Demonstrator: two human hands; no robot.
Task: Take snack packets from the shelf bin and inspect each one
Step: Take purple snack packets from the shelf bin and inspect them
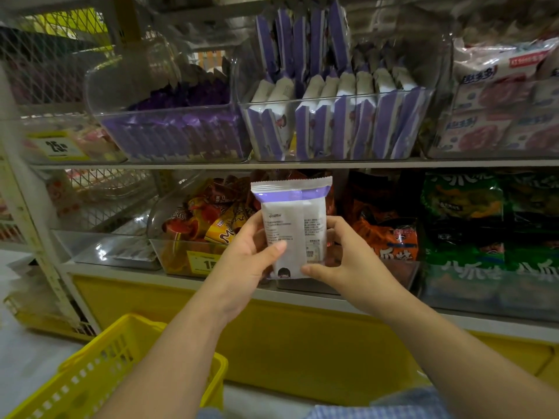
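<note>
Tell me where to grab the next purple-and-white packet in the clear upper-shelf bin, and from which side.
Probably pinch the top end of a front-row packet from above: they stand upright, tightly packed, tops clearing the front wall of the clear bin.

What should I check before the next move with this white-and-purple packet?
1. Grip: left hand and right hand both hold the packet: ok.
2. Printed side faces the camera: ok.
3. Print readable: too small, cannot tell.
4. Top seal flat and closed: ok. Bottom edge partly covered by the hands: cannot tell.
5. Clear bin on the upper shelf holds matching packets: ok.
6. Yellow basket at lower left is in view; contents: cannot tell.
</note>
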